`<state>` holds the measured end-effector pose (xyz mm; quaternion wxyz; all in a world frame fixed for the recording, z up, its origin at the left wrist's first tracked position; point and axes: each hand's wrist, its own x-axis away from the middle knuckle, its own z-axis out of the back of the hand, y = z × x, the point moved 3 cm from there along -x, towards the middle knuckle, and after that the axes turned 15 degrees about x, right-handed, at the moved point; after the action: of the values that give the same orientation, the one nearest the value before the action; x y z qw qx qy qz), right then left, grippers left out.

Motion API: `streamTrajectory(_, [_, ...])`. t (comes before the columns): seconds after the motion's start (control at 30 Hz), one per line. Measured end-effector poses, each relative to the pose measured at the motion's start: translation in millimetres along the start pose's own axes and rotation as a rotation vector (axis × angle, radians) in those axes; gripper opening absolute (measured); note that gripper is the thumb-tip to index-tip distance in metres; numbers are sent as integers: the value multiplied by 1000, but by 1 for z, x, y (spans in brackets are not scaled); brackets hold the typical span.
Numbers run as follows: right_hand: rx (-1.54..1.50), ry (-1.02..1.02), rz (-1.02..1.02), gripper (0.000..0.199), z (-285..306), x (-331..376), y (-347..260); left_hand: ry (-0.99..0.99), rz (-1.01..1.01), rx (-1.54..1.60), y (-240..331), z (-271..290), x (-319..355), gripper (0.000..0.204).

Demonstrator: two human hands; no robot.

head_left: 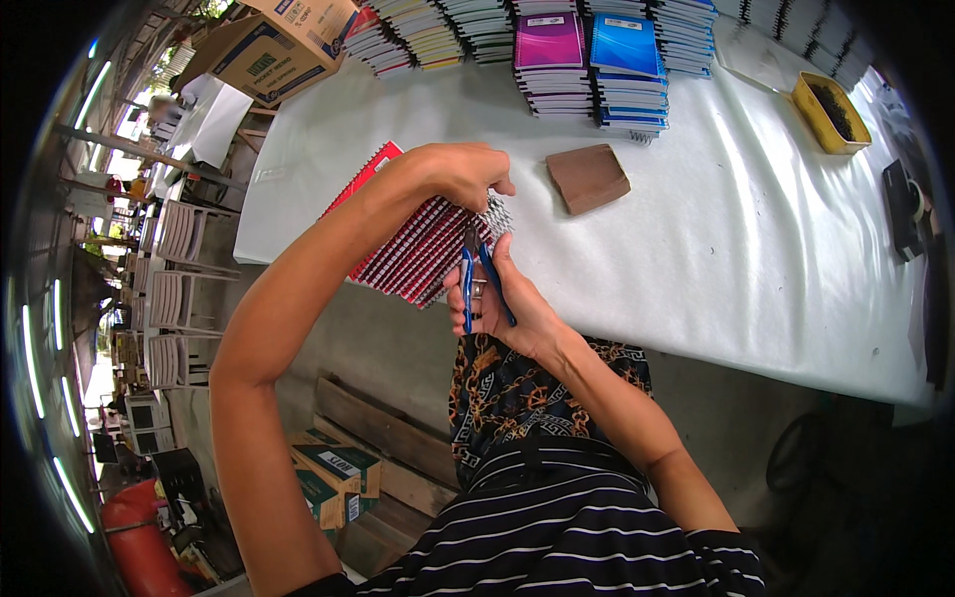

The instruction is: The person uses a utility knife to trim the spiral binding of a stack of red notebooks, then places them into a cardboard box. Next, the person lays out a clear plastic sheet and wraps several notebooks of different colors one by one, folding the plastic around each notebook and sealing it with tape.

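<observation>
A stack of red spiral notebooks (pixel 403 251) lies at the near left edge of the table, bound edges facing me in rows. Loose silvery coil ends (pixel 497 212) stick out at its right end. My left hand (pixel 470 177) reaches over the stack with fingers curled down beside those coil ends; what they pinch, if anything, is hidden. My right hand (pixel 512 313) is palm up around blue-handled pliers (pixel 484 279), handles spread apart. The pliers' dark jaws point at the coil ends.
A brown block (pixel 589 179) sits right of the notebooks. Stacks of purple notebooks (pixel 549 45) and blue notebooks (pixel 627 50) stand at the back. A yellow tub (pixel 834 111) of dark bits and a tape roll (pixel 907 209) are far right. Cardboard boxes (pixel 274 55) stand back left.
</observation>
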<state>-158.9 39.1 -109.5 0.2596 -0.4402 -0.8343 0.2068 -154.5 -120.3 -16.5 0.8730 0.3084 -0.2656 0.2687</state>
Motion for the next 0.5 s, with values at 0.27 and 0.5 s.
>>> streamTrajectory(0.27, [-168, -241, 4, 75, 16, -12, 1, -22, 66, -83, 4, -5, -5, 52])
streamTrajectory(0.5, [16, 95, 5, 76, 3, 3, -1, -25, 79, -58, 5, -4, -5, 50])
